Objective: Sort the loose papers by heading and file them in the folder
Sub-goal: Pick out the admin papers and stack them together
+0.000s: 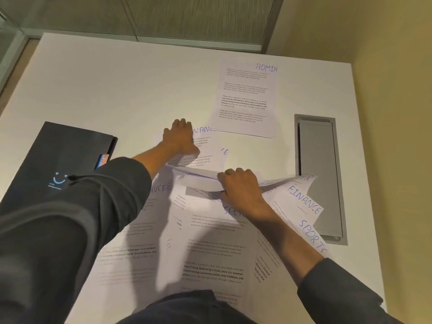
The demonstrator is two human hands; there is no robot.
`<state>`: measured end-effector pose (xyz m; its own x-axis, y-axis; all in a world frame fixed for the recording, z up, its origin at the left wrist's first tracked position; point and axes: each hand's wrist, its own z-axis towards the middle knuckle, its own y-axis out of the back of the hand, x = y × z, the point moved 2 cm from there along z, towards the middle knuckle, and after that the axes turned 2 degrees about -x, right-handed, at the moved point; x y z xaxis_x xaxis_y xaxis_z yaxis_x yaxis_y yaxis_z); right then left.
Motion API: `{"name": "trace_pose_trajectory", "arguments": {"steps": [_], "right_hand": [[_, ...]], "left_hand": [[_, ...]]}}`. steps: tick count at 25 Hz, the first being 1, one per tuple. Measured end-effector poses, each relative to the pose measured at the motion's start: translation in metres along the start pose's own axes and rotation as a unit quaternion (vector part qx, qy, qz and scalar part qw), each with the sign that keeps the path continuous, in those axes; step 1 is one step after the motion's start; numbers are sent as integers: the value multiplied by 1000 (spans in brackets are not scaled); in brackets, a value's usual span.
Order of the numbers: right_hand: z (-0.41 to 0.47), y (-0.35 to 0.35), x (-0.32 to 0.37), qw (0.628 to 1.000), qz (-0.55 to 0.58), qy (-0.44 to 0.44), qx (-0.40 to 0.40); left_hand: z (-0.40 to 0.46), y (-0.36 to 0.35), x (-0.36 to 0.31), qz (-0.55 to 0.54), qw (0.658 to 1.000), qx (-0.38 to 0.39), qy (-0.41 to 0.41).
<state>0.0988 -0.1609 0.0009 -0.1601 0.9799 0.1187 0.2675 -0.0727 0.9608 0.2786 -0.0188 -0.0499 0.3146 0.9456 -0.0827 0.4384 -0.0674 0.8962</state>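
Your left hand (181, 137) presses flat, fingers straight, on a FINANCE sheet (203, 146) mid-table. Your right hand (240, 185) grips lifted sheets (201, 181) above the loose pile (210, 242) headed SPORTS and FINANCE. The ADMIN stack (245, 99) lies toward the far right corner, the folder (63, 157) at the left edge.
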Motion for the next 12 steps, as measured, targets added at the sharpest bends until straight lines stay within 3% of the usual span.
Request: {"name": "trace_pose_trajectory", "arguments": {"steps": [9,12], "right_hand": [[-6,-13,2,1000,25,-4,2],[-8,-15,4,1000,10,-1,-23]], "left_hand": [[-1,-4,12,50,998,-13,-33],[-7,-3,18,7,999,-38,-25]]}}
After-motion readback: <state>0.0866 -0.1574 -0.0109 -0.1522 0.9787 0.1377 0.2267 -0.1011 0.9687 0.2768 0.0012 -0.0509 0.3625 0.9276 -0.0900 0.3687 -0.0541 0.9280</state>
